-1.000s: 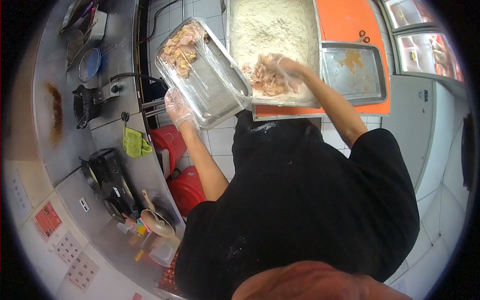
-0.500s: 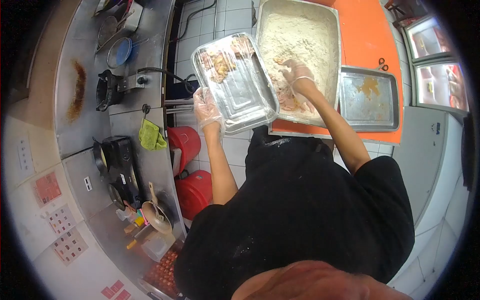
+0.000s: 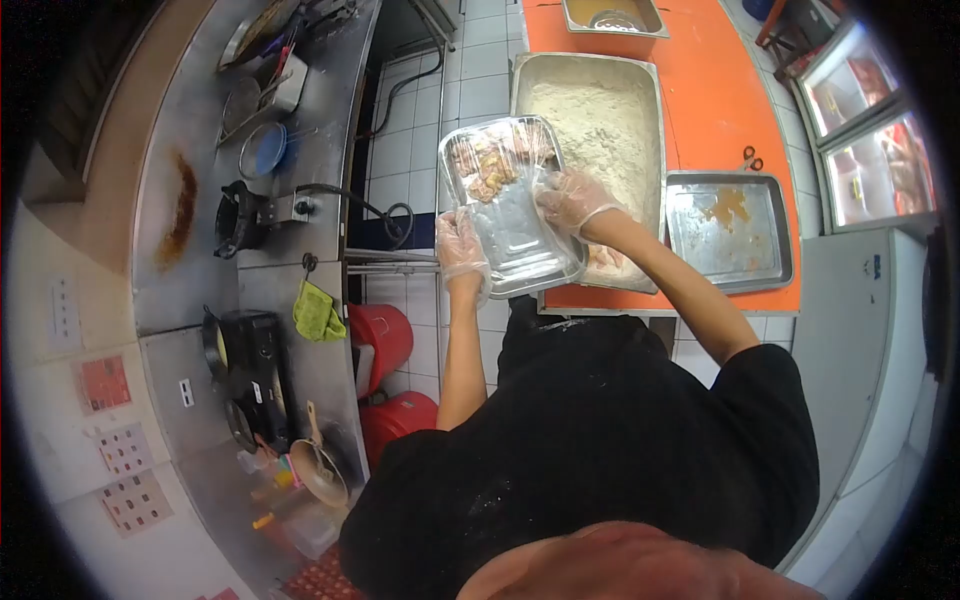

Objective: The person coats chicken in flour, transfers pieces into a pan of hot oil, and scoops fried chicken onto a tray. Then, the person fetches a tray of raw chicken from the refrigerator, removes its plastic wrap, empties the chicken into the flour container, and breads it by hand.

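My left hand (image 3: 461, 247), in a clear plastic glove, grips the left edge of a shiny rectangular tray (image 3: 515, 235). The tray is held tilted in the air, beside and partly over a large flour pan. Raw meat pieces (image 3: 490, 165), probably chicken, lie at its far end. My right hand (image 3: 577, 203), also gloved, is closed at the tray's right rim; its fingertips are partly hidden. Pale flour (image 3: 600, 125) fills much of the deep metal pan (image 3: 657, 110). A few coated meat pieces (image 3: 605, 262) show at the pan's near end.
On the orange table (image 3: 700, 80) are a shallow metal tray (image 3: 735, 270) with brown liquid, scissors (image 3: 752, 160) and a basin (image 3: 660, 28) of yellowish liquid. At left, a steel counter (image 3: 200, 90) carries a burner (image 3: 240, 220) and pans. Red bins (image 3: 385, 345) stand below.
My right hand has left the flour and come to the right rim of the tray. The tray has moved right and nearer the pan in view. The camera view has shifted.
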Motion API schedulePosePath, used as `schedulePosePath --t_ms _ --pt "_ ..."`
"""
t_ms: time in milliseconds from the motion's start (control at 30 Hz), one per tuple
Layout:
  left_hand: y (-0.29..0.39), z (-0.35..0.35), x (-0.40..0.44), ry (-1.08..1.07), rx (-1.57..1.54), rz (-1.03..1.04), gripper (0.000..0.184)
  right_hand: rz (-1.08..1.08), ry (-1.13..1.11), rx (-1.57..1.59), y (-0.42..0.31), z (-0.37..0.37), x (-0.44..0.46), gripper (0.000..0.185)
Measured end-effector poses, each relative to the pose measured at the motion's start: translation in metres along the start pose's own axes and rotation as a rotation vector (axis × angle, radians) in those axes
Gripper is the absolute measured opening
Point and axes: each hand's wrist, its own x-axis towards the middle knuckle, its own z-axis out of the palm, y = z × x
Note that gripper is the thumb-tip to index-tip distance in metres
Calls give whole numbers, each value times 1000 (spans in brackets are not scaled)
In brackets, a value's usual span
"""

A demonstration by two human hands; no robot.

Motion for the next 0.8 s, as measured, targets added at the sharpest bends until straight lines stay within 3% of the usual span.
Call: schedulePosePath --t_ms 67,167,233,333,433,467,600,733,800 --pt "9 2 -1 -33 13 -32 26 -143 103 -87 15 22 -3 31" --pt "-17 9 2 -28 104 121 30 -459 428 6 45 49 2 42" --pt "-11 12 0 -13 123 83 34 -339 184 -73 3 -13 -7 63" --pt "5 12 -3 -130 32 13 32 -52 -46 -129 -5 -21 -5 85" --pt "6 20 -5 -161 17 45 30 100 -38 -210 -2 -11 6 99" --pt "1 23 -6 -156 21 68 30 140 65 -190 -5 -6 11 104" --pt "4 26 -8 -157 62 80 34 243 45 -160 -13 -11 13 105" --pt "-8 35 -5 -186 9 50 35 211 89 -137 -17 -20 10 104" --pt "19 29 -14 -189 54 45 36 182 126 -130 -17 -24 9 104"
